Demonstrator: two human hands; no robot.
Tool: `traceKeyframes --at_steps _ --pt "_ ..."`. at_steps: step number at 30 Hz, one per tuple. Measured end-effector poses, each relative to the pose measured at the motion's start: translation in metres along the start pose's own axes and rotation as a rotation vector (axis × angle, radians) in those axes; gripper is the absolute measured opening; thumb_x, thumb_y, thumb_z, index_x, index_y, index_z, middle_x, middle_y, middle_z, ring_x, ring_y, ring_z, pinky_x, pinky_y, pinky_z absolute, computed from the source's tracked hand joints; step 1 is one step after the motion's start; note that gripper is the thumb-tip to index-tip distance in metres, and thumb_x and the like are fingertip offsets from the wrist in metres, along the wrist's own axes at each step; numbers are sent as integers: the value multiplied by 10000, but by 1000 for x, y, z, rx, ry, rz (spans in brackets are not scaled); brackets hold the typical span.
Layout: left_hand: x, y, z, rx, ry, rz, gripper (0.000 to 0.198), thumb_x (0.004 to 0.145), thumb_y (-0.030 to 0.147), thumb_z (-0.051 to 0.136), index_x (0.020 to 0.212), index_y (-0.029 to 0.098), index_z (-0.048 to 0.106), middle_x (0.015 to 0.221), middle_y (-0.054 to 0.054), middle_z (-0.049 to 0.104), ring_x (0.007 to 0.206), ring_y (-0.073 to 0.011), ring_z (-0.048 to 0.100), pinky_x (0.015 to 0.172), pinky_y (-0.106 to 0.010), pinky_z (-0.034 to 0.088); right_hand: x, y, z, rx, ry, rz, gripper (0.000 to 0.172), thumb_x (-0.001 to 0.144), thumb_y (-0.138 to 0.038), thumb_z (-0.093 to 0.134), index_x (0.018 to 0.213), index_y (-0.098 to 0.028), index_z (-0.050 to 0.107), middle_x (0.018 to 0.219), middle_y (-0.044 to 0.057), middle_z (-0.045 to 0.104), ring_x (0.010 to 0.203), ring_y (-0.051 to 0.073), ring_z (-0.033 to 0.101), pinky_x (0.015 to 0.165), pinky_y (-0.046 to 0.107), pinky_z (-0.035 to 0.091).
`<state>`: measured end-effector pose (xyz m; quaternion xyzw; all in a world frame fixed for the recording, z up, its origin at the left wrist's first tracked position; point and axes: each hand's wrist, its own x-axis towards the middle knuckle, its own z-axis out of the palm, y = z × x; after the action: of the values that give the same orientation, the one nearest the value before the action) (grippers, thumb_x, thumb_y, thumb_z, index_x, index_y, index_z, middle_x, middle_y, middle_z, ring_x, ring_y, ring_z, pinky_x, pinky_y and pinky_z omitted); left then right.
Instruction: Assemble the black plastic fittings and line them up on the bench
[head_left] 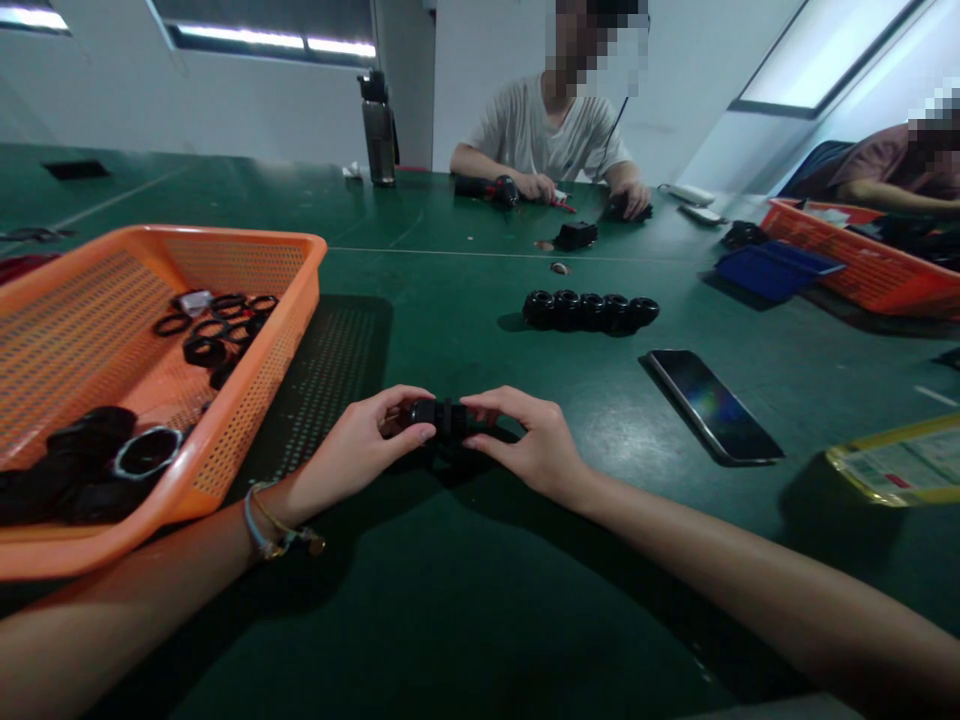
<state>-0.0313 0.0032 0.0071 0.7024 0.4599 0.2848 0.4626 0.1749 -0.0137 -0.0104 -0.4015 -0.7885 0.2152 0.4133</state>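
Observation:
Between my two hands is a black cable gland (pixel 448 418), held sideways just above the green table (pixel 450 640). My left hand (pixel 382 428) grips its left end between thumb and fingers. At the other end, my right hand (pixel 525 432) pinches it with thumb and forefinger. Beyond my hands, several similar black fittings (pixel 592 311) stand in a tight row. The orange basket (pixel 319 275) on the left holds black rings (pixel 206 350) and, nearer me, larger dark pieces (pixel 94 430) that I cannot make out well.
A phone (pixel 712 405) lies right of my hands, near a yellow-edged box (pixel 896 460). Farther off are a blue tray (pixel 772 272), another orange basket (pixel 862 255) and a bottle (pixel 379 130). A person (pixel 551 130) handles small parts across the table; another sits at the far right.

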Motion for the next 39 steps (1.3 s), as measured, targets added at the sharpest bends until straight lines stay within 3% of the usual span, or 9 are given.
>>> traceKeyframes --at_steps 17,31,39 --pt "1 0 1 -14 1 4 421 685 408 580 1003 132 567 846 -52 645 647 -153 574 583 -269 485 1 1 0 9 -11 16 265 733 -179 699 996 -188 671 868 40 713 763 151 651 704 305 545" --pt "1 -2 0 -12 -1 19 407 691 408 581 1002 145 570 881 -62 664 758 -192 622 683 -319 520 1 2 0 -3 -18 33 252 738 -208 702 990 -214 679 878 34 722 791 159 663 720 317 546" --pt "0 0 0 -21 -1 -6 424 677 420 580 989 134 561 861 -57 644 740 -184 605 667 -300 505 2 0 0 0 -25 27 243 742 -198 698 983 -171 676 890 58 725 797 163 663 718 309 543"
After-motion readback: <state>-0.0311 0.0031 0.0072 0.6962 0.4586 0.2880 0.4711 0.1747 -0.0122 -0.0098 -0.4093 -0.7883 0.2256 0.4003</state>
